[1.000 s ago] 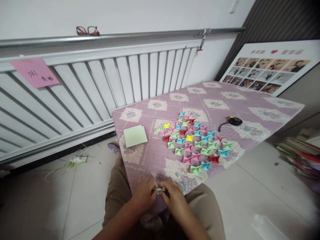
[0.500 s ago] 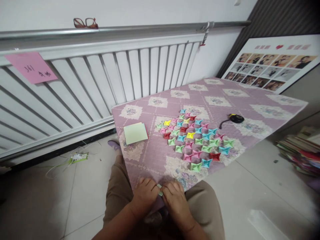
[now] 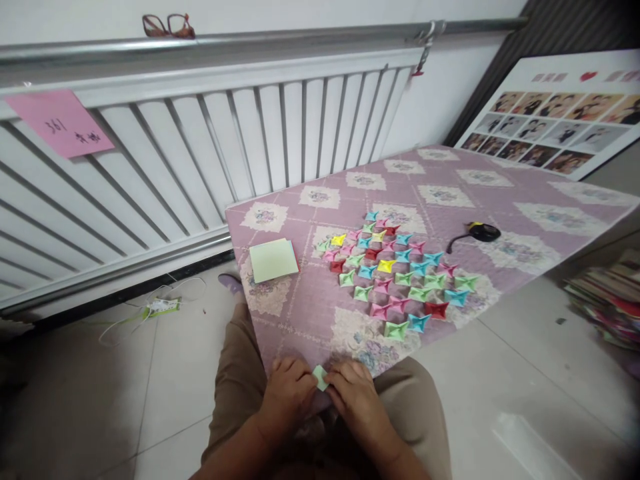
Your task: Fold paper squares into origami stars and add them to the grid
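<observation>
Where the table (image 3: 303, 320) narrows to its near corner, the left hand (image 3: 289, 390) and right hand (image 3: 354, 390) pinch a small green paper (image 3: 321, 378) between their fingertips — the left thumb is hard to make out. From it, the paper stack (image 3: 273, 261) sits at eleven o'clock, near the left edge; folded paper shapes (image 3: 386, 266) spread at one o'clock, and a lane of table runs between.

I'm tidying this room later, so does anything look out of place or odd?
Two things, mainly. The eyeglasses sit on the metal pipe above the radiator, an odd perch they might fall from. A power strip lies on the floor among loose cables, looking untidy.
</observation>
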Demonstrator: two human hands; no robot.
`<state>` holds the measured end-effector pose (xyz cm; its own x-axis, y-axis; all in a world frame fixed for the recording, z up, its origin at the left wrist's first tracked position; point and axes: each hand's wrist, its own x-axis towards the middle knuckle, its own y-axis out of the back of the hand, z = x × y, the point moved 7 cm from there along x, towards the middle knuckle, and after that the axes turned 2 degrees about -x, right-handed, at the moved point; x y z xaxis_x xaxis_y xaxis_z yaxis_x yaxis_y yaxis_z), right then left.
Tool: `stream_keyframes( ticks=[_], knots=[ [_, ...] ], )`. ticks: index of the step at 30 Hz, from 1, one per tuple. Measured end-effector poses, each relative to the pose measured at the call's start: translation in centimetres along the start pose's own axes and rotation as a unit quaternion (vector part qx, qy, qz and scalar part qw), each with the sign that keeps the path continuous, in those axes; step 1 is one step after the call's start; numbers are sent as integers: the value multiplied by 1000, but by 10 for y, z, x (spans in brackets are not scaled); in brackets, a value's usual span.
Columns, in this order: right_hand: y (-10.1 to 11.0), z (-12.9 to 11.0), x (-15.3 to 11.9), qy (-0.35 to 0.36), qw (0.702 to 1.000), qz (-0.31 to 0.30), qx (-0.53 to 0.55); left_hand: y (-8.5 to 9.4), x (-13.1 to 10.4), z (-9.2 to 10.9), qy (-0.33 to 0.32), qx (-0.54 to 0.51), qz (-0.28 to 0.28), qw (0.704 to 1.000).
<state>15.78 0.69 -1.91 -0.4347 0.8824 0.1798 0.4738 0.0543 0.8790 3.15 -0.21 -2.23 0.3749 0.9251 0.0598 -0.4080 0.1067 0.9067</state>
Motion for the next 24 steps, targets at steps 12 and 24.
stream_keyframes(
  ticks=[12,24],
  knots=[
    [3,5,5,-20,999,-11,24,4,0,-4,50,-96,19,994],
    [6,5,8,-66,996,-46,43,0,7,-13,99,-121,-17,988]
  ],
)
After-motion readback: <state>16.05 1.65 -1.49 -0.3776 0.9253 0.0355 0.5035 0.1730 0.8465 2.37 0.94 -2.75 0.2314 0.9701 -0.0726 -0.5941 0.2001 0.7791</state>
